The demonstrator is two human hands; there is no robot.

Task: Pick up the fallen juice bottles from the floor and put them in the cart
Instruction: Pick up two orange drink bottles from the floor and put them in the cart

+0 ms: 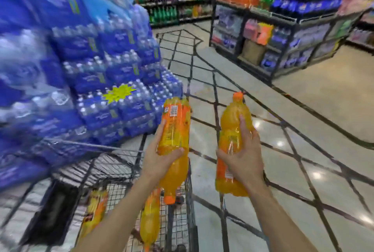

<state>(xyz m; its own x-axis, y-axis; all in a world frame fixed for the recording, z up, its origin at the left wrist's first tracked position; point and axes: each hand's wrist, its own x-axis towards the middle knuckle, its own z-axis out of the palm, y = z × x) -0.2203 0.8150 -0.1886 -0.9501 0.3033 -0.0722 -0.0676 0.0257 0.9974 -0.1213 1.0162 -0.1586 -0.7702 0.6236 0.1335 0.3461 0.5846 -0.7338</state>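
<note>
Our left hand (162, 156) is wrapped around the middle of one orange juice bottle (175, 130), cap pointing down toward us, and it hangs just over the right rim of the cart (190, 201). Our right hand (242, 158) is closed around the belly of a second juice bottle (232, 122), cap up, held out over the tiled floor (303, 170) beside the cart rather than above it.

Two more orange bottles (150, 219) already lie in the wire basket. The risk, as we judge it, is the smooth plastic slipping in a one-handed grip, or the right bottle clipping the rim or missing the basket because it starts outside it.

The stacked water packs (91, 81) on the left are smeared by motion. The cart's near end is cut off at the bottom, and we cannot tell whether more bottles remain on the floor.
</note>
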